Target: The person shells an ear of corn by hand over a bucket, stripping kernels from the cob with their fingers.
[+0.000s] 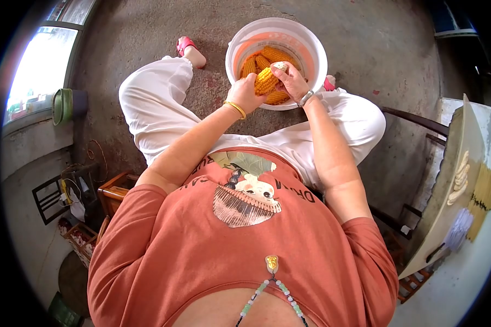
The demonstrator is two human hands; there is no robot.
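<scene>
A yellow ear of corn [265, 81] is held tilted over the white bucket [317, 49]. My left hand [246, 94], with a gold bangle at its wrist, is closed around the lower left end of that ear. At the ear's upper right side, my right hand [293, 83] has its fingers curled against the kernels. Something whitish shows at its thumb tip; I cannot make out what it is. Below both hands, several more ears of corn [277, 54] lie inside the bucket, partly hidden by my hands.
The bucket stands on a worn concrete floor [213, 32] between my knees. To the right is a pale board or tabletop [444, 180] with a dark wooden chair rail [417, 121] beside it. A green container [63, 107] sits by the window at left, above a wooden stool [114, 192].
</scene>
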